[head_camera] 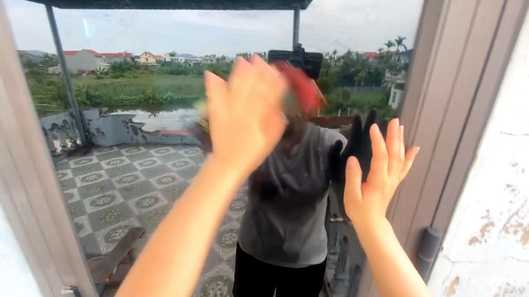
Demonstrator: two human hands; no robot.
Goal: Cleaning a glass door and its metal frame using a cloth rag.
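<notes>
Left hand (244,112), centre frame, presses a red cloth (304,89) against the glass door pane (132,157), fingers gripping it. Right hand (376,170) lies open, flat on the pane as if bracing

Carrying surface: tiled floor (123,187) of a terrace, seen as a reflection in the glass pane (155,96). Tiles are grey-green with a repeating round ornament, laid in a grid. A wooden bench (114,257) stands on the floor at lower left, only partly in view. A slanted metal post (66,70) meets the floor near the far low wall (121,128). A person's reflected figure (288,201) stands on the tiles at centre.
</notes>
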